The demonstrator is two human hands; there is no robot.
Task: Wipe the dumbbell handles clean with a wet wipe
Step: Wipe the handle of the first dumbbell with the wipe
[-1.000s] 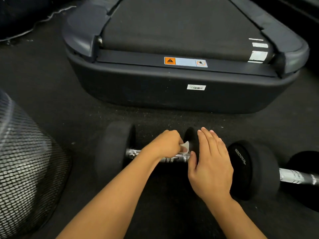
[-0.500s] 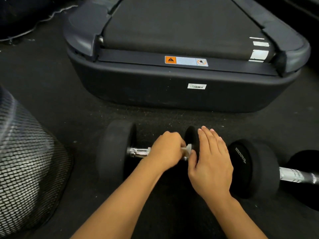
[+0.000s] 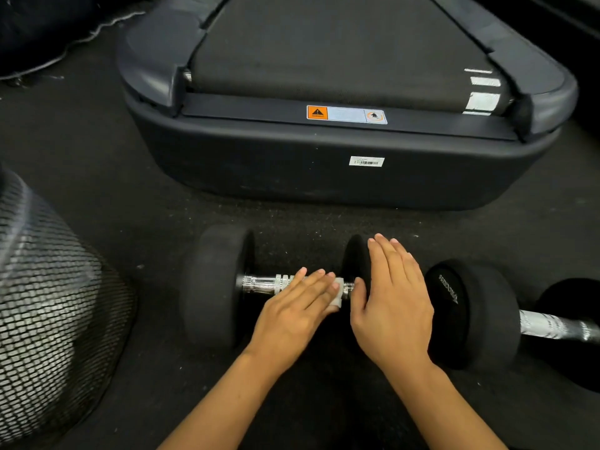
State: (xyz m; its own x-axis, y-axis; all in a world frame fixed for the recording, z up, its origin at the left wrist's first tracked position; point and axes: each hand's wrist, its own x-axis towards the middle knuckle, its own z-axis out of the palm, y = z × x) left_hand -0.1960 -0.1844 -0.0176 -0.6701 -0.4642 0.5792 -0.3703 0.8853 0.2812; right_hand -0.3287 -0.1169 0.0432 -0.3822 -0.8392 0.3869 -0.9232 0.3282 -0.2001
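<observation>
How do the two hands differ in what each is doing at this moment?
The left hand lies flat over the chrome handle, pressing a white wet wipe against it; the right hand has no wipe. The left hand sits between the weight heads, while the right hand rests on the right weight head of the same dumbbell, likely steadying it. Both have straight, extended fingers.

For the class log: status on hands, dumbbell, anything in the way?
Left hand flat, pressing wipe on handle. Right hand open, steadying dumbbell's weight. Nothing in the way.
</observation>
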